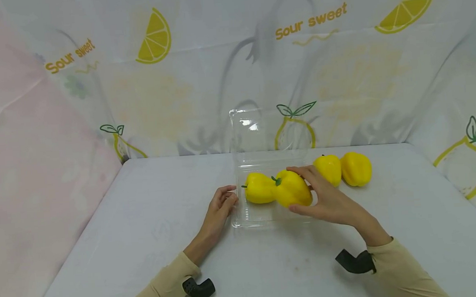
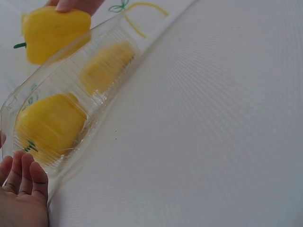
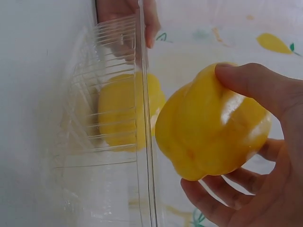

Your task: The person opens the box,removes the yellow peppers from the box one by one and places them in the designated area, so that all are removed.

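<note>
Above the desk (image 1: 154, 195), the right hand (image 1: 330, 202) grips a pepper (image 1: 292, 190) over the box (image 1: 257, 218), right of the second pepper (image 1: 258, 188) inside, while the left hand (image 1: 218, 208), fingers relaxed, touches the box's left side.

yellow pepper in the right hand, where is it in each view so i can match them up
Head: the held pepper is right of center, below mid-height.
Left wrist: the held pepper is at the top left.
Right wrist: the held pepper is right of center.
Shared landmark: the clear plastic container, visible in all three.
</note>
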Tool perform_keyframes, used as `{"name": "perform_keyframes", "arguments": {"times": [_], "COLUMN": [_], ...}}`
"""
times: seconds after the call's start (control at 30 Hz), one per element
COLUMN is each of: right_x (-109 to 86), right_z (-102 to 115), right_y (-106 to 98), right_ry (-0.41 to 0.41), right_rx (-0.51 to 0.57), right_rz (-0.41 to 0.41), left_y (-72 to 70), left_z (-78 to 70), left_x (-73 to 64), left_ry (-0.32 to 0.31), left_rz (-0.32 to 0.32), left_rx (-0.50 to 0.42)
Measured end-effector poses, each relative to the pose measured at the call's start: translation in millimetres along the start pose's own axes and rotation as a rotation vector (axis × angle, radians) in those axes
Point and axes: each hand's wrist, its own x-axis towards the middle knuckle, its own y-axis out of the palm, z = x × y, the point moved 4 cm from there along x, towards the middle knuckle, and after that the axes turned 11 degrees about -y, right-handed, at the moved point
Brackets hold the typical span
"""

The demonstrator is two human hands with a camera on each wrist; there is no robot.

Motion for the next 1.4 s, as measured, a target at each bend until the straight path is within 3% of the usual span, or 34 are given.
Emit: {"name": "perform_keyframes", "arguments": {"times": [0.7,1.17,1.4], "right_x": [-3.5,-8.0,-8.7], "right_z": [-3.2,-9.1,-10.2], "right_y": [-12.4,-22.0,-26.4], "right_ry": [0.018,0.118,0.133], "right_rx": [-0.023,0.059,0.016], "right_rz": [-0.033,-0.034,-0.056], "left_y": [0.3,-0.1,0.2], "left_z": [0.0,0.4,0.1], "left_x": [0.4,0.0,-0.2], "left_ry": [-0.002,-0.008,0.005], "left_rz": [0.010,0.005,0.000], "left_rx": [0.007,0.000,-0.002]}}
